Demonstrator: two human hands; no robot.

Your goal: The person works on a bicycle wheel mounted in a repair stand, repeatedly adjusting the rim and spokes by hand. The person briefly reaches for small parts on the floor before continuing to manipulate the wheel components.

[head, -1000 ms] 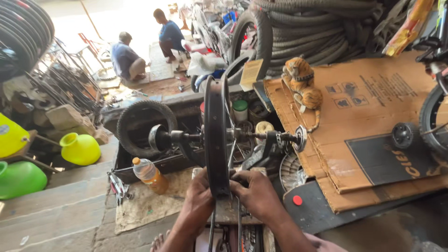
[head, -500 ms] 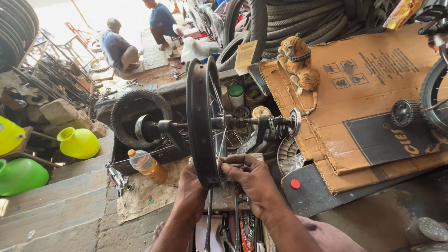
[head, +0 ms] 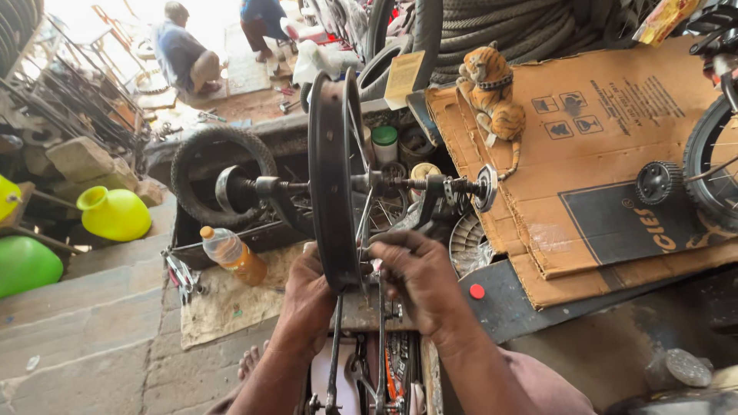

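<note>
Both hands grip the black wheel rim (head: 332,177) at its six o'clock: left hand (head: 307,296) cupped on the rim, right hand (head: 419,280) pinching a spoke. Rim stands upright on its axle (head: 369,184). Steady it, turn in small increments.

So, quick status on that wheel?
Left hand and right hand grip the black wheel rim, upright on its stand. Plastic bottle lies left, apart. Nothing blocking.

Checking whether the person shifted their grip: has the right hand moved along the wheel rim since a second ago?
No. The right hand stays at the bottom of the wheel rim, level with the left hand.
</note>
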